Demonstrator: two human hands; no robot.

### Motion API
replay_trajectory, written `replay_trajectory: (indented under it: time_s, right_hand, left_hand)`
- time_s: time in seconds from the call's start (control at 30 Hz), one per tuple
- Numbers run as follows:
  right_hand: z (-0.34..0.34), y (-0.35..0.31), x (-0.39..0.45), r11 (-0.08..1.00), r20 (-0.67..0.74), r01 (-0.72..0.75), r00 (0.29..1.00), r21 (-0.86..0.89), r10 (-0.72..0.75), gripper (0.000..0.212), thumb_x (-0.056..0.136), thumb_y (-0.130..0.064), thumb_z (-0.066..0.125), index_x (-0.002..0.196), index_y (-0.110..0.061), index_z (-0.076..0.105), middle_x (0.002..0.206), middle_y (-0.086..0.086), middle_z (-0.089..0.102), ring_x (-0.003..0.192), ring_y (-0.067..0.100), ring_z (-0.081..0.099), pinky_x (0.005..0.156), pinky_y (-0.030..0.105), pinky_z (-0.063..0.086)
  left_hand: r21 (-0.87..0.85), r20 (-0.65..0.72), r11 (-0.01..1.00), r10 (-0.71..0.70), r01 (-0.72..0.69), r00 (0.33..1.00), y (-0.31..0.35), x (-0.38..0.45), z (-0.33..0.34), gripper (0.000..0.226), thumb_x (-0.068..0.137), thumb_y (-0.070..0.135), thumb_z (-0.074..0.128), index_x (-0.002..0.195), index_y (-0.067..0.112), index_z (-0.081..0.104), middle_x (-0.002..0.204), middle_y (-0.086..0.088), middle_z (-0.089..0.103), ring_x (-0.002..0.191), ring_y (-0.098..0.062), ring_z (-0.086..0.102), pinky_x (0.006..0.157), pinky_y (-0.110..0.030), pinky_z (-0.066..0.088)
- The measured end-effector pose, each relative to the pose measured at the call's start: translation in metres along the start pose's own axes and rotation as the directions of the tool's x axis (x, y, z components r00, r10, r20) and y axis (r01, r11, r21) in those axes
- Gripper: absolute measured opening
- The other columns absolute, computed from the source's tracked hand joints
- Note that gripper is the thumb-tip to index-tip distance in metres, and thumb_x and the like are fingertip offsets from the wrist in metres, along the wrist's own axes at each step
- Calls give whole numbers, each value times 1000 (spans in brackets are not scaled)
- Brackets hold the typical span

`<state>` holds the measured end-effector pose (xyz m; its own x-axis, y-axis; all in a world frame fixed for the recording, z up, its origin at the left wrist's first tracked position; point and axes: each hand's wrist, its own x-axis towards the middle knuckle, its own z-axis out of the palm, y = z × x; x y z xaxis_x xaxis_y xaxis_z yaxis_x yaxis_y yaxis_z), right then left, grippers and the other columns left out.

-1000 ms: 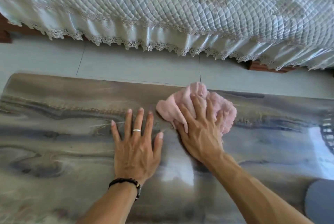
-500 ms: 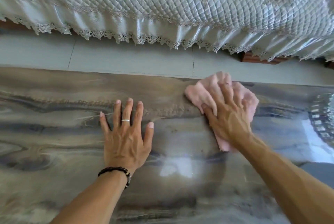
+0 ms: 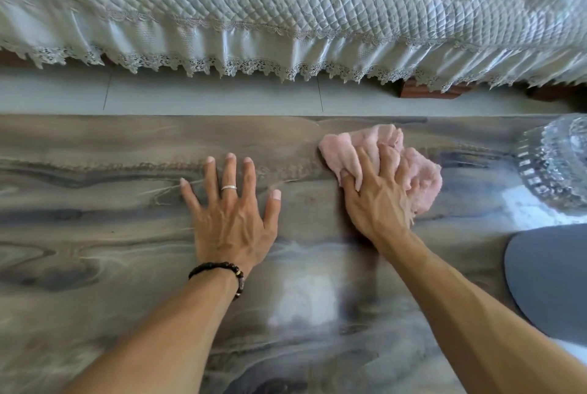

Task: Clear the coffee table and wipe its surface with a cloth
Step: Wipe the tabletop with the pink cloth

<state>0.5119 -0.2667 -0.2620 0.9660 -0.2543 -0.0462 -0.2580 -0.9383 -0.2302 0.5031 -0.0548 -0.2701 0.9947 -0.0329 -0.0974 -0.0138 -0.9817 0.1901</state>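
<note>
The coffee table (image 3: 95, 171) has a glossy top with a grey-brown swirl pattern and fills the lower view. A crumpled pink cloth (image 3: 425, 181) lies on it near the far edge, right of centre. My right hand (image 3: 378, 200) presses down on the cloth, its fingers curled into the folds, and cloth bulges between thumb and forefinger. My left hand (image 3: 232, 219) rests flat on the bare tabletop with its fingers spread, a hand's width left of the cloth. It wears a ring and a dark bead bracelet.
A cut-glass dish (image 3: 559, 161) stands on the table at the right edge. Below it lies a round grey object (image 3: 552, 279). Beyond the far table edge runs a strip of pale tiled floor (image 3: 190, 98), then a quilted, lace-trimmed cover (image 3: 286, 12).
My right hand slid the cloth to the right along the far edge, away from my left hand, then came back a little. My left hand stayed flat on the table.
</note>
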Motion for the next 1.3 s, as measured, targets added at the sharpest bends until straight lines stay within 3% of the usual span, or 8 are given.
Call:
replay_trajectory:
  time_s: [0.17,0.33,0.5,0.7,0.87,1.03,1.2,1.3]
  right_hand:
    - [-5,24,-64,826,165,542,838,-154,-520,57,96,-57,28,149,-35,26,158,12,26,145,43,20,109,68,23]
    - [-9,32,-31,993,16,-110,994,-35,111,55,97,-52,33,148,-41,17,161,12,12,147,41,6,113,67,10]
    - [5,17,-116,831,147,539,841,-136,-522,58,98,-52,30,152,-30,23,161,14,22,149,40,13,113,69,15]
    - [-4,29,-74,998,33,-27,999,-62,29,57,98,-53,35,151,-38,19,163,9,9,148,40,5,112,68,13]
    - [-8,46,-140,810,216,571,814,-133,-538,55,98,-56,30,147,-34,31,158,9,29,147,40,18,110,65,23]
    - [-16,54,-92,994,74,27,997,-107,-19,66,91,-61,19,151,-34,22,162,10,14,148,40,8,111,66,19]
    - [-7,48,-171,832,264,536,831,-143,-489,54,99,-54,22,150,-35,26,161,6,19,150,36,10,111,63,21]
    - [-22,80,-131,927,171,359,925,-103,-339,54,98,-57,29,148,-38,24,159,5,21,148,37,12,108,65,26]
  left_hand:
    - [-69,-33,997,36,-38,999,-4,-1,-3,77,88,64,5,147,22,28,158,-8,20,146,-31,3,112,-64,-2]
    - [-54,-74,989,133,-137,988,-7,-17,-2,67,93,55,12,147,18,31,157,-14,19,146,-33,6,112,-64,-4]
    - [-108,-56,980,161,-167,985,-4,-68,-1,60,97,46,17,145,17,38,155,-14,26,145,-34,14,112,-64,6]
    - [-62,-12,976,208,-209,978,-9,-124,3,59,96,46,21,142,16,43,153,-14,31,144,-35,17,109,-68,8]
    - [-65,21,982,179,-178,984,0,-156,2,59,96,45,23,140,14,46,150,-14,36,143,-36,21,107,-71,14]
    - [-1,53,985,175,-175,983,-3,-172,13,61,94,49,26,142,16,44,152,-9,35,143,-33,22,110,-68,11]
    - [4,76,988,154,-155,985,-1,-174,13,62,93,50,26,143,17,43,152,-9,34,144,-32,21,110,-67,9]
    - [16,67,989,147,-149,987,1,-172,12,63,93,51,24,144,18,41,153,-9,32,144,-32,19,111,-66,8]
